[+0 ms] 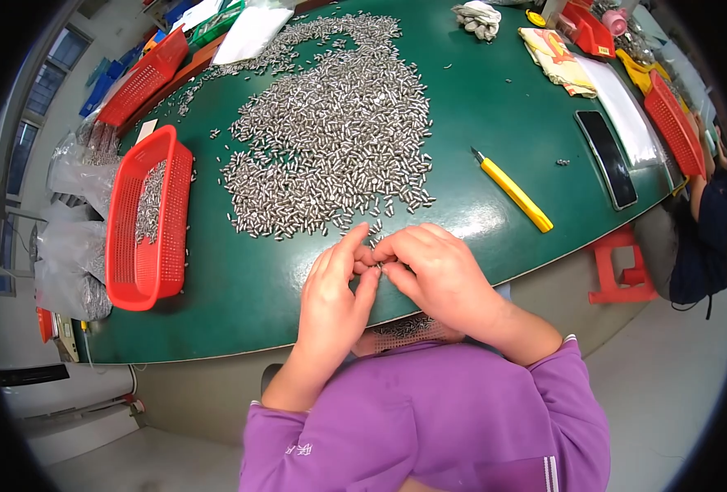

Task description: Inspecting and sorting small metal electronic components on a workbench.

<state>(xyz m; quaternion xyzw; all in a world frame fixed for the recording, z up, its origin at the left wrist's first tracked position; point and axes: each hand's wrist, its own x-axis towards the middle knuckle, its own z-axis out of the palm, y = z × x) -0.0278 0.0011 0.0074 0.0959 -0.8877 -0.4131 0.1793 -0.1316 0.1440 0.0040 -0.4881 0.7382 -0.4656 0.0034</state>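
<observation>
Both my hands meet over the near edge of the green table, just below a wide heap of small silvery metal pins point(330, 131). The fingers of my left hand point(333, 291) and my right hand point(441, 266) are closed, fingertips pinched together around a tiny metal pin point(379, 266), mostly covered by the fingers. A few more pins lie right beyond my fingertips. Under my wrists, at my lap, a basket point(408, 330) with dark metal pieces in it shows in part.
On the left stands a red plastic basket point(120, 262) with metal pins inside, beside clear bags point(72, 246) of parts. To the right lie a yellow-handled cutter point(517, 194), a black phone point(607, 160) and a red stool point(622, 266). White gloves point(478, 18) rest at the back.
</observation>
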